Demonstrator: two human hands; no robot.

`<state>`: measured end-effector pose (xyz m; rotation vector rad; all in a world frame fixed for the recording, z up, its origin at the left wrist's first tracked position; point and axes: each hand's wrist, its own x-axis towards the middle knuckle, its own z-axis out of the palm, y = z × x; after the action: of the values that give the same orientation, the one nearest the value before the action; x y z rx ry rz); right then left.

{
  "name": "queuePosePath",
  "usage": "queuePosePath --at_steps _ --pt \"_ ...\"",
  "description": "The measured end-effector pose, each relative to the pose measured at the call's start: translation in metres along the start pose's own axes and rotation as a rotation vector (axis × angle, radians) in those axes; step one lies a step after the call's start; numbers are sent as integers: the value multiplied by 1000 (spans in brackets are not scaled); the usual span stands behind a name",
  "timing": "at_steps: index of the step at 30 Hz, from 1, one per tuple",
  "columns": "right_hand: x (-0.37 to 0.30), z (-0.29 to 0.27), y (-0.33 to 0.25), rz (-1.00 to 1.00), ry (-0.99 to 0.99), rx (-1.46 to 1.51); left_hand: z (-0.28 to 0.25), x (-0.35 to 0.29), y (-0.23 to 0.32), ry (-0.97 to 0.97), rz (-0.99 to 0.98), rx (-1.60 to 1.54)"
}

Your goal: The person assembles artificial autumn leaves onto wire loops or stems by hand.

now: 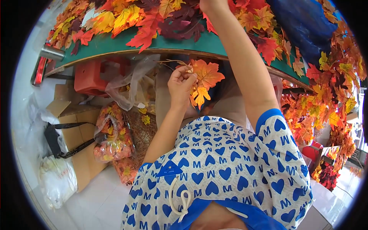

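My left hand [181, 89] is closed around the thin stems of a small bunch of artificial maple leaves [207, 73], held over my lap just below the table edge. The bunch has orange leaves and a yellow one hanging lowest; its brown stems stick out to the left. My right arm reaches forward over the green table [180, 43]. Only the wrist end of my right hand [213, 4] shows at the top rim, among the loose leaves; its fingers are out of the picture. Red, yellow and dark purple artificial leaves [147, 30] lie heaped along the table.
A blue plastic bag [304, 30] lies at the table's right. Leaf garlands [303, 122] hang at the right side. Below left are a red plastic stool [90, 78], a cardboard box [82, 134], a clear bag of leaves [115, 134] and a white bag [57, 180].
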<state>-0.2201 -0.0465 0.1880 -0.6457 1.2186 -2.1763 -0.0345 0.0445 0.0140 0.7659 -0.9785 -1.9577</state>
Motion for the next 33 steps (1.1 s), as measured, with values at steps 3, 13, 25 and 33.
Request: queuePosePath --at_steps 3,13,25,33 --pt "-8 3 -4 -13 154 425 2 0 -1 -35 -8 17" --pt "-184 -90 65 386 19 90 11 -19 26 1 130 -132" --pt "-212 -119 75 454 179 432 29 -31 25 -126 -10 -109" --pt "-211 -122 72 447 126 421 29 -27 19 -141 -20 -77"
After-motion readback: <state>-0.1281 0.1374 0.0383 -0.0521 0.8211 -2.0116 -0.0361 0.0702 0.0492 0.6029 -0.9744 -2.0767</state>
